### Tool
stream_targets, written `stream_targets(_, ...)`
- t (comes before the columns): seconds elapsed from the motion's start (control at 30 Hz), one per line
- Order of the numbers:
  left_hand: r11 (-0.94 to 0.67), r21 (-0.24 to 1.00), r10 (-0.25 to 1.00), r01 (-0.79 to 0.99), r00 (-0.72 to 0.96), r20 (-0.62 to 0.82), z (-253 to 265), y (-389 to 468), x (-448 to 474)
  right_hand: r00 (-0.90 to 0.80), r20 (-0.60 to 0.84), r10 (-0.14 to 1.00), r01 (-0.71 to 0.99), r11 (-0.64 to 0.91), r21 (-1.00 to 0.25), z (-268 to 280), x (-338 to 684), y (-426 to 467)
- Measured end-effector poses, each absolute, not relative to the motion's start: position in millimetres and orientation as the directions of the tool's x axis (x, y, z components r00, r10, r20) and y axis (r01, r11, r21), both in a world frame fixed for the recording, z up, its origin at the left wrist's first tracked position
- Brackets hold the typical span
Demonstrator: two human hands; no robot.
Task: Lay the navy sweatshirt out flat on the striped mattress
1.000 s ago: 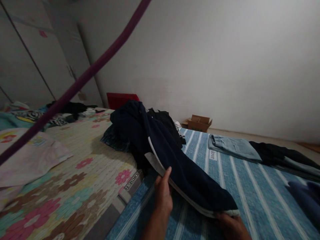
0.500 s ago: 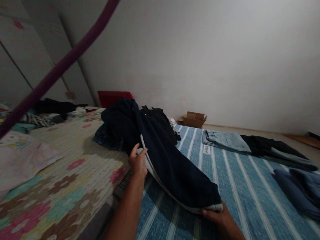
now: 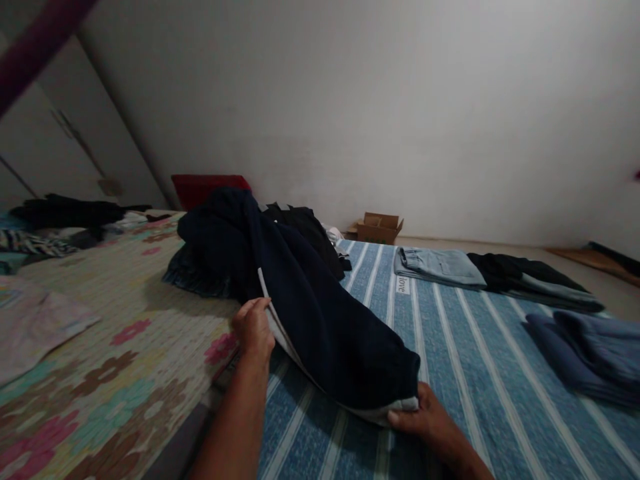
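Dark navy trousers (image 3: 320, 320) with a white side stripe lie stretched over the blue striped sheet (image 3: 450, 360), their upper part heaped on a pile of dark clothes (image 3: 225, 233). My left hand (image 3: 254, 328) pinches the white-striped edge about halfway up the leg. Near the front, my right hand (image 3: 423, 421) grips the white cuff end of the same trousers against the sheet.
Folded light-blue jeans (image 3: 437, 264) and dark garments (image 3: 530, 277) lie at the far right, with folded blue cloth (image 3: 585, 353) nearer. A flowered quilt (image 3: 100, 347) covers the left. A cardboard box (image 3: 379, 228) and a red object (image 3: 205, 188) stand by the wall.
My left hand slid up the striped edge away from me. My right hand kept hold of the cuff. The view swung right, and the purple bar left most of the frame.
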State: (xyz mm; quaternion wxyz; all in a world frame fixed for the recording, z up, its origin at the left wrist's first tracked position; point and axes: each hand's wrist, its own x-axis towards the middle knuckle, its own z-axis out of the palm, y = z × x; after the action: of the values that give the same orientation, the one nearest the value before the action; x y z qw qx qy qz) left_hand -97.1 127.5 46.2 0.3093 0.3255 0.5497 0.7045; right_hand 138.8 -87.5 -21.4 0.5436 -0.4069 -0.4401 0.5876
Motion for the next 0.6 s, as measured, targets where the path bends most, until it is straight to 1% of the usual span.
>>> stream_targets(0.07, -0.192, 0.976, 0.797, -0.099, -0.596, 0.097, 49.7, 130.4, -97.6, -0.144, 0.015, 0.989, -0.233, -0.02, -0.972, -18.7, 138.0, -88.5)
stream_targets(0.2, -0.182, 0.977, 0.823, -0.114, -0.561, 0.088, 57.9, 137.5, -93.4, -0.207, 0.041, 0.978, -0.193, 0.0, -0.981, -7.0, 135.3, -89.9)
stream_targets(0.27, -0.182, 0.979, 0.844, -0.092, -0.526, 0.108, 61.0, 141.4, -88.7, -0.236, 0.057, 0.97, -0.18, 0.014, -0.984, 2.7, 133.9, -90.5)
stream_targets(0.33, -0.195, 0.98, 0.851, -0.034, -0.503, 0.152, 64.2, 144.6, -82.6, -0.253, 0.067, 0.965, -0.172, 0.024, -0.985, 11.7, 132.8, -90.8)
stream_targets(0.4, -0.23, 0.971, 0.835, 0.065, -0.499, 0.231, 69.9, 145.9, -75.4, -0.248, 0.085, 0.965, -0.177, 0.041, -0.983, 16.0, 132.2, -90.4)
stream_targets(0.47, -0.295, 0.937, 0.802, 0.19, -0.484, 0.35, 80.3, 144.2, -66.9, -0.228, 0.113, 0.967, -0.191, 0.069, -0.979, 13.5, 131.7, -88.9)
stream_targets(0.53, -0.381, 0.87, 0.758, 0.311, -0.433, 0.487, 94.8, 139.0, -56.6, -0.185, 0.141, 0.973, -0.199, 0.104, -0.975, 5.8, 130.5, -86.3)
stream_targets(0.6, -0.471, 0.786, 0.716, 0.4, -0.348, 0.605, 110.3, 129.7, -44.2, -0.131, 0.154, 0.979, -0.195, 0.127, -0.973, -3.5, 128.5, -83.2)
